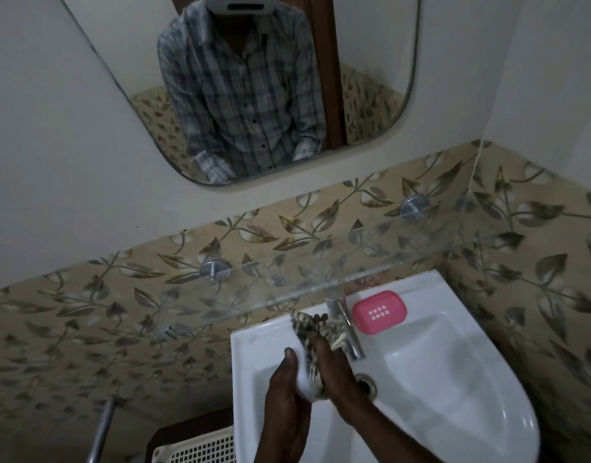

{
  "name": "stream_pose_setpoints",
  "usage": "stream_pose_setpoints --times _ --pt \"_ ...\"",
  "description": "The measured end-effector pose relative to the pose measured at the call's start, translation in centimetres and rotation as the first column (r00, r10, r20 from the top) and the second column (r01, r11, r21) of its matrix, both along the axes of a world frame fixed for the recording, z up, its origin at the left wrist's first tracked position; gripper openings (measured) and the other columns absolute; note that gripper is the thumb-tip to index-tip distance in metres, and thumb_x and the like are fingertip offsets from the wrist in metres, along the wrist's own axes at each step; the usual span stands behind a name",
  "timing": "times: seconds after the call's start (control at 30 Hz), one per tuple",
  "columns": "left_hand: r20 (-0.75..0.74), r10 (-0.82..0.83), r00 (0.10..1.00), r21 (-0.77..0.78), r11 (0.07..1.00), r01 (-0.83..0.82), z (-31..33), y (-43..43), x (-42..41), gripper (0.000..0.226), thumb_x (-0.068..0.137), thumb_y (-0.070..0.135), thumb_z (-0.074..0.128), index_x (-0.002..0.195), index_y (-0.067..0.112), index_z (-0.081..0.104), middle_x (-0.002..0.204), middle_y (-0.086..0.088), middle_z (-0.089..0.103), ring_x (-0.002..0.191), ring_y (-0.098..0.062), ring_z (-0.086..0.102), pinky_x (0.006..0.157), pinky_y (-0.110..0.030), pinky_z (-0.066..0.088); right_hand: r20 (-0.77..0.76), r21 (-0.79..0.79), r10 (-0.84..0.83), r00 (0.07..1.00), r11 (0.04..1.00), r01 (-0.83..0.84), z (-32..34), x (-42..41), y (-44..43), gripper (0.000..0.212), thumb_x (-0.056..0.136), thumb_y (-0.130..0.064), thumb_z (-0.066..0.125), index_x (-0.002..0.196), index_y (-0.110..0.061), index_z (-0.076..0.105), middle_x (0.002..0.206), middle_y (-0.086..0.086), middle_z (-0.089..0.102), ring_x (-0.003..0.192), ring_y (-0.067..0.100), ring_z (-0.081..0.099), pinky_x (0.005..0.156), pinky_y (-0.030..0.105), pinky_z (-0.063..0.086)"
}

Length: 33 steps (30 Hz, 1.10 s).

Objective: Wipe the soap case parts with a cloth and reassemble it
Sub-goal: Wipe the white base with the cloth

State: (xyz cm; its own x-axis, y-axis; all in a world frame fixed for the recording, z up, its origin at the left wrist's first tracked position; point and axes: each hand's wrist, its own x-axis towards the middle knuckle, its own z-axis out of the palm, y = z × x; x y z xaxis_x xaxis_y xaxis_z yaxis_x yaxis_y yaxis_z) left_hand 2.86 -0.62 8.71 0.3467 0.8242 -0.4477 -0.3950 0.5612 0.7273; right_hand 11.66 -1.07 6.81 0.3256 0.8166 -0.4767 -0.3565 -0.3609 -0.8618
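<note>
Low on the left stands a white basket [193, 449] with little holes. Over the sink [254, 345], the left hand [287, 382] grips a white case part [302, 375], thumb on top. The right hand [334, 365] is curled round a striped cloth [315, 329] and presses it on the white part. The cloth's loose end hangs over towards the tap [345, 325]. The drain [366, 384] is just right of the hands. A pink case part [379, 311] with small holes lies flat on the sink's back rim, just right of the tap. Above is a glass shelf [287, 272]. Higher up, a mirror [371, 45] shows the person in a checked shirt [247, 95].
</note>
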Motion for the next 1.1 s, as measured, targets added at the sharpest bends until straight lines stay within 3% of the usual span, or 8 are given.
stream_pose_setpoints --times 0.1,0.27,0.37,0.47,0.7,0.8,0.97,1.1 --pt "0.012 -0.055 0.998 -0.069 0.996 0.056 0.1 0.2 -0.4 0.056 0.089 0.033 0.047 0.133 0.002 0.059 0.137 -0.023 0.062 0.121 -0.039 0.063 0.111 -0.055 0.038 0.036 0.002 -0.033 0.999 0.999 0.033 0.3 1.2 1.3 0.029 0.098 -0.037 0.052 0.083 -0.019 0.07 0.076 -0.014 0.07 0.072 -0.004 0.066 0.067 0.02 0.049" --pt "0.116 0.073 0.991 -0.015 0.997 -0.072 -0.1 0.8 -2.7 0.053 0.089 0.035 0.054 0.126 -0.001 0.067 0.125 -0.021 0.071 0.107 -0.029 0.073 0.079 -0.04 0.063 -0.249 0.05 -0.211 0.945 0.972 0.23 1.4 3.8 0.9 0.04 0.095 -0.039 0.057 0.078 -0.004 0.062 0.048 0.003 0.044 0.037 0.017 0.039 0.043 0.022 0.029" --pt "-0.261 0.054 0.964 0.157 0.987 -0.013 -0.7 0.9 -2.1 0.034 0.102 0.023 0.047 0.128 0.007 0.064 0.125 -0.021 0.069 0.102 -0.031 0.071 0.086 -0.039 0.058 -0.507 0.151 -0.043 0.861 0.979 0.138 2.0 3.6 -1.3 0.039 0.097 -0.04 0.057 0.103 -0.006 0.074 0.086 0.011 0.077 0.077 0.029 0.074 0.063 0.035 0.059" --pt "-0.576 0.089 0.813 0.373 0.913 0.164 -1.4 0.5 -1.5 0.034 0.108 0.023 0.043 0.138 0.025 0.056 0.128 -0.009 0.068 0.111 -0.02 0.064 0.095 -0.028 0.052 -0.513 0.128 -0.062 0.856 0.981 0.147 2.4 2.8 -2.2 0.037 0.096 -0.033 0.06 0.113 -0.004 0.072 0.114 0.019 0.073 0.107 0.035 0.069 0.097 0.049 0.052" --pt "-0.386 -0.034 0.922 0.229 0.964 0.132 1.5 -0.1 1.4 0.034 0.103 0.036 0.049 0.125 0.016 0.065 0.126 -0.014 0.071 0.109 -0.023 0.07 0.097 -0.038 0.054 -0.17 0.03 -0.132 0.977 0.99 0.139 2.4 0.5 -3.0 0.011 0.091 -0.03 0.068 0.096 -0.022 0.075 0.094 -0.002 0.079 0.083 0.008 0.075 0.066 0.017 0.056" --pt "-0.141 -0.032 0.989 -0.117 0.993 0.016 1.9 1.3 1.0 0.067 0.095 0.058 0.036 0.092 0.005 0.078 0.098 -0.02 0.078 0.078 -0.031 0.076 0.07 -0.041 0.062 -0.06 -0.028 -0.144 0.988 0.989 0.143 1.5 2.0 -3.0 0.023 0.092 -0.022 0.068 0.113 -0.013 0.07 0.105 0.007 0.075 0.094 0.023 0.072 0.085 0.04 0.059" --pt "-0.018 0.038 0.999 -0.175 0.984 -0.04 1.5 3.1 -2.0 0.061 0.083 0.063 0.056 0.09 0.008 0.082 0.086 -0.018 0.073 0.082 -0.036 0.07 0.09 -0.053 0.051 0.246 0.015 -0.094 0.965 0.996 0.093 1.6 6.6 -3.7 0.019 0.088 -0.032 0.069 0.103 -0.021 0.068 0.102 0.001 0.074 0.093 0.018 0.07 0.087 0.04 0.055" --pt "-0.139 0.234 0.962 -0.326 0.907 -0.268 -0.3 3.5 -4.3 0.057 0.088 0.063 0.056 0.111 0.012 0.069 0.081 -0.014 0.062 0.079 -0.029 0.058 0.083 -0.047 0.047 0.855 -0.208 0.28 0.436 0.956 -0.208 0.9 5.2 -3.8 0.029 0.088 -0.044 0.064 0.097 -0.016 0.062 0.098 0.008 0.069 0.099 0.028 0.064 0.087 0.04 0.051"
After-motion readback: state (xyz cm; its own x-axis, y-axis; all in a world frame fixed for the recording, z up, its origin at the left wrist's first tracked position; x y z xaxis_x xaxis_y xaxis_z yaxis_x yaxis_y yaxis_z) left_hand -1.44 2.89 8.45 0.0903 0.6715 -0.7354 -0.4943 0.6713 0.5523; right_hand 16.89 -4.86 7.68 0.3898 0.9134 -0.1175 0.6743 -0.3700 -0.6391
